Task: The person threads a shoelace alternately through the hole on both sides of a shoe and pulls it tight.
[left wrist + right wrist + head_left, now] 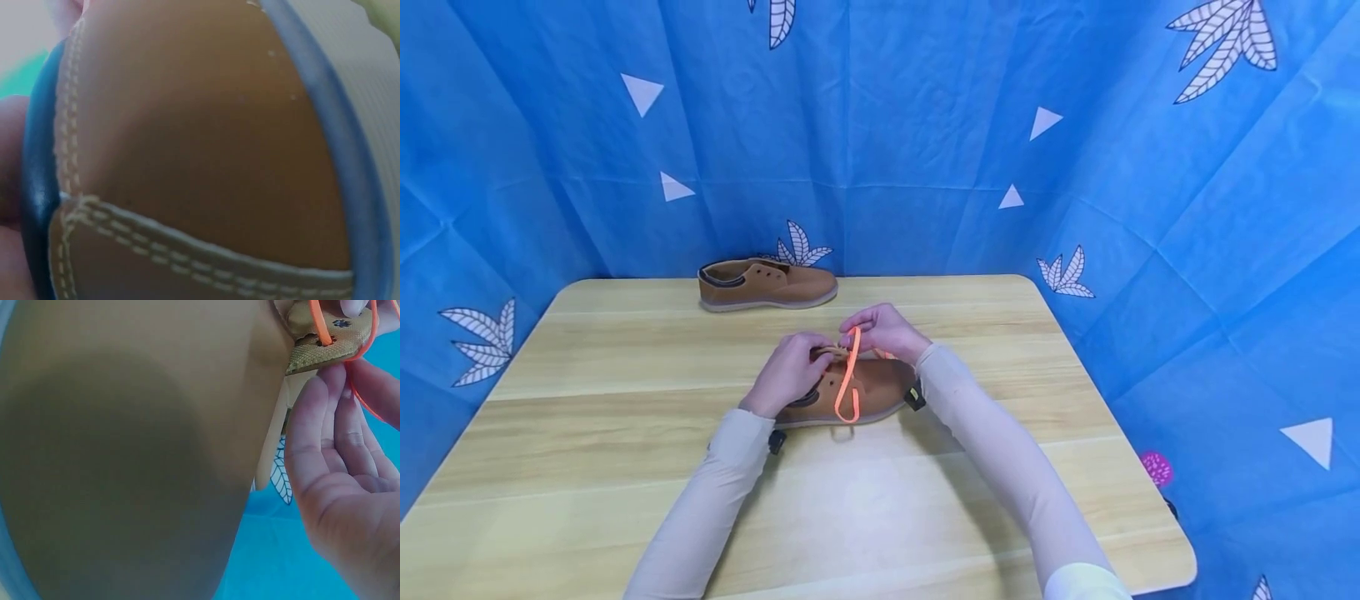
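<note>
A brown shoe (876, 387) lies with its toe to the right, under both hands. An orange shoelace (847, 379) loops over its side in the head view; in the right wrist view the lace (320, 324) passes through an eyelet of the lacing flap (337, 347). My left hand (786, 371) grips that flap near the shoe's opening. From the toe side, my right hand (887, 332) pinches the lace, its fingers (309, 437) right under the flap's edge. Stitched brown leather (206, 144) fills the left wrist view.
A second brown shoe (767, 285), without a lace in its visible eyelets, stands at the back edge of the wooden table (625, 400). Blue patterned cloth (925, 125) hangs behind the table and at its sides.
</note>
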Motion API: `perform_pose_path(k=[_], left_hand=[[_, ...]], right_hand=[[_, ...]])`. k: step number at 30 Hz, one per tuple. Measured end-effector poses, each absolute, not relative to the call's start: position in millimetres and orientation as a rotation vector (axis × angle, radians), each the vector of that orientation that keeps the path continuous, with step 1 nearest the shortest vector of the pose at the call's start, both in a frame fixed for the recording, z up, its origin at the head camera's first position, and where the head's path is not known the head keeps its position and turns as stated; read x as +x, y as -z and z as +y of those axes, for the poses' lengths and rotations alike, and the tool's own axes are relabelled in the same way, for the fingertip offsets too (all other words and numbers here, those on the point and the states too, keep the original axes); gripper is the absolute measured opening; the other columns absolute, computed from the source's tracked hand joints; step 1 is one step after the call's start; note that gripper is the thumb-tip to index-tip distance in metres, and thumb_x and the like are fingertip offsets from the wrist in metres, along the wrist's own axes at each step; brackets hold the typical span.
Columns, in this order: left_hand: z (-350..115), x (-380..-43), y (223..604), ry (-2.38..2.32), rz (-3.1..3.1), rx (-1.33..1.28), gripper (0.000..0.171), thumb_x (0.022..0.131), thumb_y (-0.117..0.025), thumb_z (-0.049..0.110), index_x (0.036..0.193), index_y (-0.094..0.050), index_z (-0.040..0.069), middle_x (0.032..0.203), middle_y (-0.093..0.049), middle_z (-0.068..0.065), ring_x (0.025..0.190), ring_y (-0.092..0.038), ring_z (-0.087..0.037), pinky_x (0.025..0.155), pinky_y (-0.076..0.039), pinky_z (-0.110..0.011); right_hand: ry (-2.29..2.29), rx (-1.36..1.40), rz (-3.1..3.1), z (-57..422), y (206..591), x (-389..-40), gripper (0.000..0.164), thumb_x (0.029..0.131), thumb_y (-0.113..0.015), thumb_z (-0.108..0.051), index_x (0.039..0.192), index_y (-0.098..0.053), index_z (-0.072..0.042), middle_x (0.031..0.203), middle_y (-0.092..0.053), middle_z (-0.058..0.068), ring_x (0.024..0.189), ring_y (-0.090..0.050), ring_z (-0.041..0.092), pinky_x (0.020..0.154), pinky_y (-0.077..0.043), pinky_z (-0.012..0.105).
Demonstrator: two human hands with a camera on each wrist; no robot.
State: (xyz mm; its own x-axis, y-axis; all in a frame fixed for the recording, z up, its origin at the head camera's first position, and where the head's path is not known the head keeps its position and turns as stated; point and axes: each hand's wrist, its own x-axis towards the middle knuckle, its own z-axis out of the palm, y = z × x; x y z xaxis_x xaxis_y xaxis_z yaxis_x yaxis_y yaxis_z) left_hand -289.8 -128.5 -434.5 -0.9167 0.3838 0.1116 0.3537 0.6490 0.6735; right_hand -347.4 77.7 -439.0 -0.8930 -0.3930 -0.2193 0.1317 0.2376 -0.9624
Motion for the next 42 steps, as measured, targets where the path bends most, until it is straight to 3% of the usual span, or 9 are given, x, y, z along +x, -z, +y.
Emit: perform_pose_path(k=[8, 14, 18, 22, 26, 33, 42], left_hand=[[-128, -288, 434, -1.147, 2.829, 0.653, 0.014, 0.099, -0.069, 0.01, 0.109, -0.076, 0.003, 0.096, -0.075, -0.009, 0.083, -0.068, -0.02, 0.08, -0.06, -0.038], [-126, -275, 420, -1.095, 2.94, 0.579, 0.024, 0.096, -0.074, 0.013, 0.118, -0.073, 0.003, 0.116, -0.068, -0.014, 0.106, -0.064, -0.028, 0.095, -0.057, -0.046], [-125, -266, 406, -1.057, 2.982, 0.527, 0.015, 0.095, -0.074, 0.017, 0.105, -0.076, 0.006, 0.096, -0.069, -0.009, 0.088, -0.063, -0.025, 0.077, -0.058, -0.038], [-126, -268, 407, -0.994, 2.923, 0.502, 0.015, 0.098, -0.07, 0.019, 0.097, -0.079, 0.007, 0.075, -0.069, -0.003, 0.066, -0.059, -0.017, 0.058, -0.047, -0.029], [-127, -275, 416, -0.93, 2.869, 0.487, 0.02, 0.099, -0.07, 0.022, 0.095, -0.082, 0.007, 0.07, -0.065, -0.002, 0.061, -0.055, -0.015, 0.053, -0.041, -0.027], [-125, -280, 424, -0.982, 2.797, 0.453, 0.035, 0.103, -0.064, 0.029, 0.076, -0.078, 0.011, 0.058, -0.055, 0.0, 0.053, -0.051, -0.017, 0.048, -0.033, -0.027], [-120, -280, 427, -1.065, 2.738, 0.419, 0.026, 0.102, -0.065, 0.025, 0.093, -0.082, 0.007, 0.064, -0.062, -0.001, 0.054, -0.052, -0.016, 0.048, -0.035, -0.026]], right_hand=[[1.64, -0.267, 2.111, 75, 441, -346, 0.03, 0.09, -0.071, 0.005, 0.119, -0.069, 0.009, 0.095, -0.079, 0.007, 0.08, -0.073, 0.007, 0.074, -0.059, 0.022], [1.623, -0.274, 2.1, 77, 440, -344, 0.024, 0.09, -0.066, 0.008, 0.114, -0.067, 0.009, 0.095, -0.08, 0.01, 0.077, -0.072, 0.007, 0.073, -0.058, 0.024], [1.628, -0.281, 2.114, 80, 439, -343, 0.019, 0.093, -0.065, 0.006, 0.111, -0.068, 0.01, 0.089, -0.08, 0.005, 0.075, -0.071, 0.007, 0.078, -0.061, 0.029], [1.574, -0.319, 2.16, 79, 440, -342, 0.018, 0.093, -0.07, -0.001, 0.109, -0.073, 0.008, 0.082, -0.075, -0.003, 0.071, -0.065, 0.006, 0.073, -0.057, 0.025], [1.526, -0.3, 2.176, 78, 444, -342, 0.02, 0.094, -0.073, -0.009, 0.108, -0.076, 0.005, 0.08, -0.071, -0.007, 0.07, -0.06, 0.007, 0.068, -0.052, 0.021], [1.582, -0.218, 2.109, 76, 447, -343, 0.024, 0.098, -0.068, -0.008, 0.116, -0.073, 0.007, 0.089, -0.074, -0.004, 0.08, -0.068, 0.006, 0.083, -0.059, 0.026], [1.624, -0.214, 2.071, 77, 449, -344, 0.028, 0.099, -0.069, -0.013, 0.119, -0.071, 0.006, 0.087, -0.073, -0.006, 0.079, -0.069, 0.006, 0.083, -0.059, 0.026]])
